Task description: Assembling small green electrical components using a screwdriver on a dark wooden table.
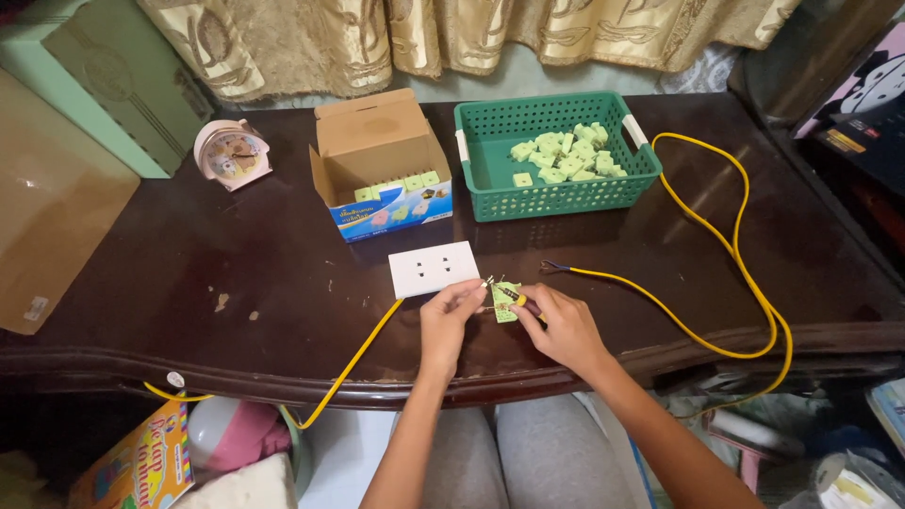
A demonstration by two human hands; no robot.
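My left hand [449,319] pinches the left edge of a small light-green plastic part [504,303] with metal prongs, just above the dark wooden table [236,273]. My right hand [566,325] grips a small yellow-handled tool, its tip on that green part. A white socket plate [434,269] lies flat just beyond my left hand. A yellow cable [745,273] runs from under the plate and loops round the table's right side, its bare end [550,268] lying close to my right hand.
A green plastic basket [490,165] holds several light-green parts [566,155]. To its left sits an open cardboard box [382,165] with more of them, then a pink alarm clock [232,154]. Large boxes [57,207] stand at the far left; curtains hang behind.
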